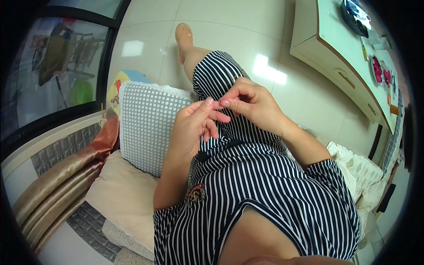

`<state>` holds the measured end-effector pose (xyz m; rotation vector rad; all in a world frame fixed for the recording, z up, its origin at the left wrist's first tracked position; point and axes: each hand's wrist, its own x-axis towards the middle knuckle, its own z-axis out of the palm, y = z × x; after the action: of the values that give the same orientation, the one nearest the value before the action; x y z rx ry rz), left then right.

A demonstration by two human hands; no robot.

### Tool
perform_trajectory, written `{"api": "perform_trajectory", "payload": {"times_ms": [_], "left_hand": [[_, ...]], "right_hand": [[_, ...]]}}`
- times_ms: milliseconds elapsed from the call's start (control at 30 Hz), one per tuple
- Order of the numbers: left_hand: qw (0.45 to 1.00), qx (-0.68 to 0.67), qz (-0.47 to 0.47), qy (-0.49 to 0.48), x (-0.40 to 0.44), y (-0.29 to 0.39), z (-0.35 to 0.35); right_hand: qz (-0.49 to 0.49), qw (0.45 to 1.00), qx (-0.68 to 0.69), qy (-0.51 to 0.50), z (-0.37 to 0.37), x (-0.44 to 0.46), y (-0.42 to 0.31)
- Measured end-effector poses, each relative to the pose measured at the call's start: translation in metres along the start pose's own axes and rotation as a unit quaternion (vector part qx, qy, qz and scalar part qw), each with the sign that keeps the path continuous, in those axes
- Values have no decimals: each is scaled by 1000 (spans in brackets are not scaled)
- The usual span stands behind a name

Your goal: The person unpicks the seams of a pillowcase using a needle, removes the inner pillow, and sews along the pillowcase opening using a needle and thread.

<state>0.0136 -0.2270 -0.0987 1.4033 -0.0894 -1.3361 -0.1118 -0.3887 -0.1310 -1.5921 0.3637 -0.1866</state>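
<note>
My left hand (191, 126) is raised over my lap, its thumb pressed to the index finger and its other fingers loosely curled. Close against its fingertips, my right hand (256, 105) pinches with thumb and index finger. The fingertips of both hands meet; whatever lies between them is too small or hidden to make out. Beneath the hands are the black-and-white striped trousers (216, 73) on my leg and the striped top (265, 185) I wear.
At my left is a seat with a grey-and-white checked cloth (150, 126) and a beige cushion (123, 194). A brown satin curtain (70, 176) hangs near the dark-framed window (104, 57). Across the tiled floor (225, 33), a white cabinet (335, 70) carries a dark tray (353, 20).
</note>
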Motion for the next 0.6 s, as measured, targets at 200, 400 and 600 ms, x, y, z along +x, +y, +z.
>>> {"api": "perform_trajectory", "payload": {"times_ms": [200, 400, 600], "left_hand": [[1000, -23, -17, -7, -2, 3, -1], [999, -19, -21, -17, -3, 0, -6], [1000, -12, -24, -14, -2, -2, -8]], "right_hand": [[71, 993, 80, 46, -2, 4, -9], [92, 991, 81, 45, -1, 5, -10], [65, 996, 56, 29, 0, 6, -5]]}}
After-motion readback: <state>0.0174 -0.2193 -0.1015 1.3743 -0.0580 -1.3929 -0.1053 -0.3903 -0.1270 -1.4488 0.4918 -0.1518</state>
